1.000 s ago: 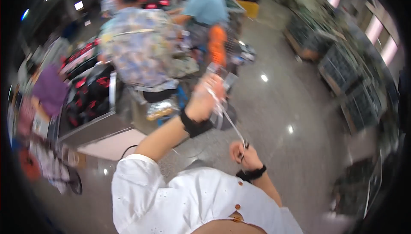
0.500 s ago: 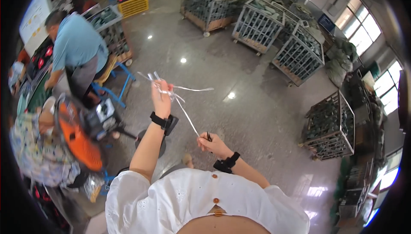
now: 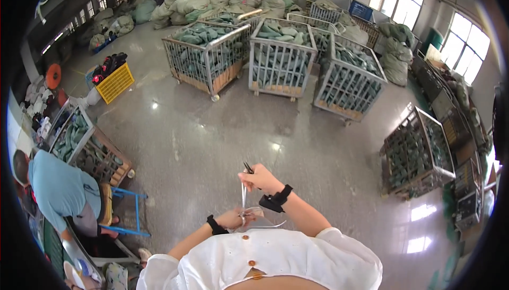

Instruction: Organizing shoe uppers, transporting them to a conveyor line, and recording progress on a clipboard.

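Observation:
In front of my chest, my left hand point(image 3: 234, 219) is closed on a bundle of thin shiny white strings point(image 3: 244, 197). One loose end trails to the right below it, close to my white shirt. Higher up and slightly to the right, my right hand point(image 3: 263, 180) pinches the upper end of the strings, which run taut between both hands. A small black pointed tool point(image 3: 247, 167) sticks out of the right fingers; its exact kind cannot be made out. Both wrists wear black straps.
Wheeled metal cages point(image 3: 286, 51) of green shoe-shaped pieces stand ahead, another cage point(image 3: 416, 154) at right. To the left, a person in a blue shirt point(image 3: 63, 184) sits on a blue-framed chair point(image 3: 130, 213). A yellow crate point(image 3: 116, 83) stands beyond, with big sacks point(image 3: 185, 3) behind.
My view has swung left to right and up. My left hand has come down towards my chest, below the right hand, still holding the strings. The orange fan has left the view.

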The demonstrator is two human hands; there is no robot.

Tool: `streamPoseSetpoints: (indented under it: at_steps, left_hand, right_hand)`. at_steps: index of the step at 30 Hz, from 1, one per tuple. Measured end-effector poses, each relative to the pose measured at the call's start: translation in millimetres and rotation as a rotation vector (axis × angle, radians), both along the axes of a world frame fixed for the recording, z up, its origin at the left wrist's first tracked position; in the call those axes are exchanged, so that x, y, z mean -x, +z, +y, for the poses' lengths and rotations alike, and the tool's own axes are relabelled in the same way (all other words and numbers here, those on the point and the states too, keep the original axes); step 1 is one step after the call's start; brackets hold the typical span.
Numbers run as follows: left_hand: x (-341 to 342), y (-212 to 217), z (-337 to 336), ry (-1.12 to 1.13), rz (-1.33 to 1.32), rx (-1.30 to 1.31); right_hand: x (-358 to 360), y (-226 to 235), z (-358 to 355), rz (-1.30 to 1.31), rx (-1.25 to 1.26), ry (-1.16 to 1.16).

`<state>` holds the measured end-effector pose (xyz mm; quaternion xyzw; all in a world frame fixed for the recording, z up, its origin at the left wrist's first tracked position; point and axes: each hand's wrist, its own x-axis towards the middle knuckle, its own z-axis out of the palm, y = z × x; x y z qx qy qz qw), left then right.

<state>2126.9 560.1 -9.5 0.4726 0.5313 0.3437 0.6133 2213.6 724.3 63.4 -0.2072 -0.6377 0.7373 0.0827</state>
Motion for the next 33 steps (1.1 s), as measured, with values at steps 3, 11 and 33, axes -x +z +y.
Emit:
streamPoseSetpoints:
  at_steps: [3, 11, 33]
  left_hand:
    - [91, 10, 34, 0.211, 0.047, 0.064]
    - [300, 40, 75, 1.462, -0.373, -0.212]
    - [932, -66, 215, 0.601, 0.737, -0.421]
  right_hand:
    - [84, -25, 63, -0.02, -0.024, -0.075]
    - [329, -73, 71, -0.062, 0.375, 0.76]
    - [951, -83, 201, 0.557, -0.965, 0.472]
